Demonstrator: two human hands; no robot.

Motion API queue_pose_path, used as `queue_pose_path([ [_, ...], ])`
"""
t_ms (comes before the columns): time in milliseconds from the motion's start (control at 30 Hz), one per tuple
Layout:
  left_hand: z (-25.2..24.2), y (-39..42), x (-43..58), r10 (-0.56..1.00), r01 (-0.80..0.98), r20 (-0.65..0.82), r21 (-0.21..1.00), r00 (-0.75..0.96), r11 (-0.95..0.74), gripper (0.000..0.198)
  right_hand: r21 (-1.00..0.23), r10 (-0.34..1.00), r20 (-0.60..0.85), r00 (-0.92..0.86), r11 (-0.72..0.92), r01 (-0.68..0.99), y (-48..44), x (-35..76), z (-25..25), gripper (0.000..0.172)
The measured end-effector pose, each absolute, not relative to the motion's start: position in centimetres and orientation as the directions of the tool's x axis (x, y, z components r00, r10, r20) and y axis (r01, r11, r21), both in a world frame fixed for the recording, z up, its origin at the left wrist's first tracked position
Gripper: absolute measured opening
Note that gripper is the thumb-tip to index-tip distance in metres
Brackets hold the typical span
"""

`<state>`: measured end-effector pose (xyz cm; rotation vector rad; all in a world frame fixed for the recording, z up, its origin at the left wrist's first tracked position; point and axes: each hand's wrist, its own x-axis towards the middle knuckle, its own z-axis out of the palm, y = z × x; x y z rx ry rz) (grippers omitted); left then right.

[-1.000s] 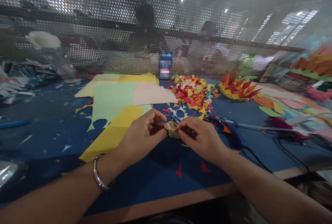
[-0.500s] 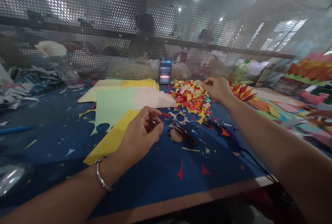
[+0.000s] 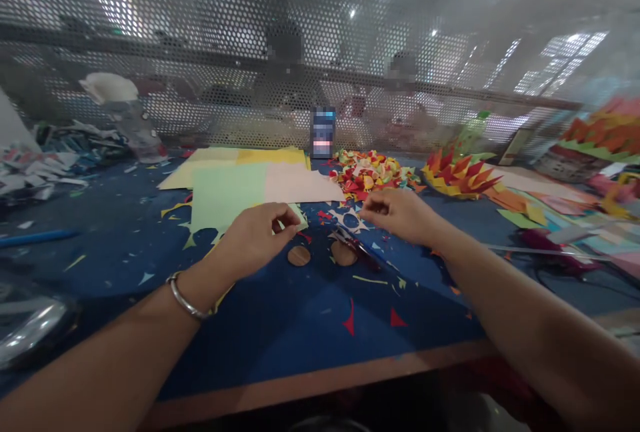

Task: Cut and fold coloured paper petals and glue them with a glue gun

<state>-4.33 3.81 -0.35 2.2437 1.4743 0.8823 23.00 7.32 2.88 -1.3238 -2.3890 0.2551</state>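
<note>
My left hand point(image 3: 263, 237), with a silver bangle at its wrist, is closed with thumb and fingertips together on a yellow paper sheet point(image 3: 302, 221). Most of this sheet is hidden behind the hand and forearm. My right hand point(image 3: 400, 215) has its fingers curled in a pinch above the table, right of a pale scrap with a round hole point(image 3: 351, 219); whatever it may hold is hidden. Between the hands lie dark-handled scissors point(image 3: 367, 252), partly over a round brown disc point(image 3: 344, 254). A second brown disc point(image 3: 299, 256) rests just below my left fingertips.
Pale green paper point(image 3: 225, 195) and pink paper point(image 3: 297, 184) lie behind my left hand. Cut paper pieces point(image 3: 370, 169) are heaped beneath an upright phone point(image 3: 323, 133). A red-and-yellow spiky paper piece point(image 3: 460, 175) sits to the right. A perforated screen point(image 3: 240, 52) stands behind the table.
My right hand has come from beside the paper heap towards me and the middle. My left fingers have closed on the yellow sheet, and the second disc now shows fully.
</note>
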Motion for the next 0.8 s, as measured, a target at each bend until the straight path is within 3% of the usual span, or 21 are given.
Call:
queue_pose_path([
  [100,0.0,3.8,-4.7,0.898,0.771,0.323,0.473,0.298,-0.426,0.014,-0.338,0.831,0.178,-0.528,0.555,0.76,5.5,21.8,1.7,0.018],
  [267,1.0,4.4,-6.2,0.893,0.854,0.415,0.387,0.176,-0.348,0.019,-0.282,0.825,0.14,-0.547,0.563,0.777,5.1,21.8,0.2,0.017],
  [533,0.1,6.3,-9.5,0.953,0.948,0.232,0.207,0.192,-0.242,0.029,-0.209,0.804,0.102,-0.586,0.594,0.777,4.1,21.9,0.0,0.012],
  [800,-0.1,6.8,-10.3,0.999,0.992,-0.005,0.115,0.049,-0.049,0.066,-0.066,0.855,-0.018,-0.518,0.516,0.854,3.6,22.0,0.9,0.014],
])
